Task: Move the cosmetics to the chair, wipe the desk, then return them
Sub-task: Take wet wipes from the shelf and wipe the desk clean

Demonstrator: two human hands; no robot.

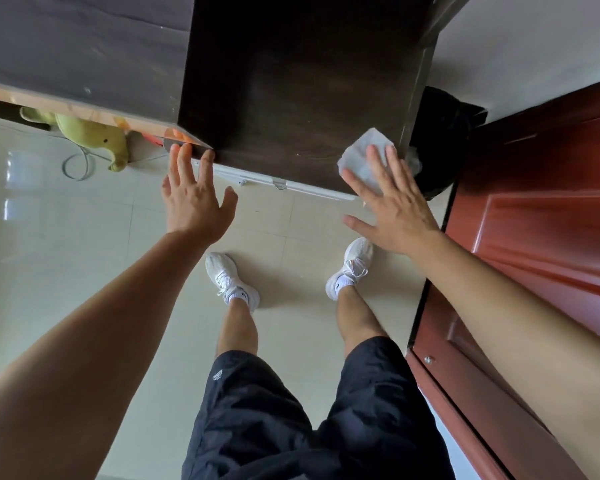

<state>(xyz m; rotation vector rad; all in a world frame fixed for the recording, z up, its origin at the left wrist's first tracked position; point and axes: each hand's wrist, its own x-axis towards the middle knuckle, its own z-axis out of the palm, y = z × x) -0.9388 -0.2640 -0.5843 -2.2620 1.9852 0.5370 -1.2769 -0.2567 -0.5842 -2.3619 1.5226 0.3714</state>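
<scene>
The dark wooden desk (291, 98) fills the upper middle of the head view, its top bare. My right hand (392, 209) lies flat, fingers spread, pressing a white wipe (364, 154) onto the desk's near right corner. My left hand (194, 199) is open with fingers apart, its fingertips touching the desk's near left corner. No cosmetics and no chair are in view.
A reddish-brown door (534, 220) stands close on the right. A black bin with a bag (444, 143) sits behind the desk's right edge. A green plush toy (90, 136) and a cable lie on the tiled floor at left. My legs and white shoes are below.
</scene>
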